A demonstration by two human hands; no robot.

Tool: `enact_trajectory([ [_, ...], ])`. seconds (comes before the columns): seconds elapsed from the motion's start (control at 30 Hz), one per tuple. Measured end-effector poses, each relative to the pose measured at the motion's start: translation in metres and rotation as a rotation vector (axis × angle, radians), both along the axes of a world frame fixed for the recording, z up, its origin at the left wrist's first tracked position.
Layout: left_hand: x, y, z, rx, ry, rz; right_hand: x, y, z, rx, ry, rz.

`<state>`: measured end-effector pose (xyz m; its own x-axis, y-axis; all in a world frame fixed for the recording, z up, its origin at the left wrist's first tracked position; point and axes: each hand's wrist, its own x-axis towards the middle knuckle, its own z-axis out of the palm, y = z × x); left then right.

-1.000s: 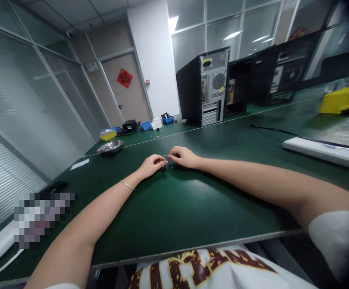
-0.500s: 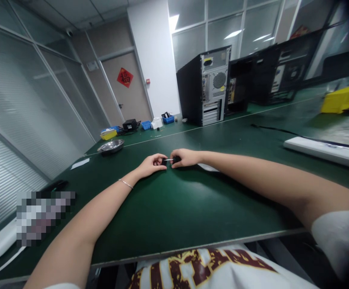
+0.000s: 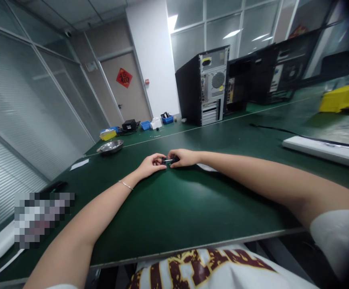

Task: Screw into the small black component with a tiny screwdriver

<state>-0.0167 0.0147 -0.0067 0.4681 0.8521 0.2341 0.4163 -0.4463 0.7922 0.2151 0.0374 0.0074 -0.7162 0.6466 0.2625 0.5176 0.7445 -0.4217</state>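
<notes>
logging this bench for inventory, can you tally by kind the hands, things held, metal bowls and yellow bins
Hands (left hand, right hand): 2
Things held (black piece in the left, thin-shafted tool in the right): 2
Metal bowl: 1
Yellow bins (far-left bin, far-right bin): 2
Total: 7

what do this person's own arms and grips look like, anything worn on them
The left grip and right grip are both gloveless. A thin, silvery, metal-looking bracelet circles the left wrist; the right wrist shows none. The forearms are uncovered below short, white fabric sleeves.
</notes>
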Motion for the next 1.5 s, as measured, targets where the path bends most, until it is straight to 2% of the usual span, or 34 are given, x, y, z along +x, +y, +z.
enact_trajectory([
  [0.2,0.002,-0.003,0.003,0.012,0.013,-0.002,-0.002,0.0,0.001,-0.006,-0.045,-0.021],
  [0.5,0.002,-0.003,0.001,0.028,0.021,-0.002,-0.004,0.005,0.003,-0.104,-0.086,-0.013],
  [0.67,0.002,-0.004,0.001,0.083,0.013,0.04,-0.003,0.004,-0.006,-0.071,0.126,-0.038],
  [0.87,0.01,-0.012,0.001,0.117,-0.002,0.041,-0.007,0.001,-0.016,-0.037,0.431,-0.002],
  [1.27,0.015,-0.016,0.0,0.149,-0.051,0.036,-0.011,-0.003,-0.017,-0.104,0.518,0.031],
  [1.5,0.015,-0.016,0.0,0.163,-0.054,0.031,-0.011,-0.006,-0.017,-0.075,0.493,0.041],
])
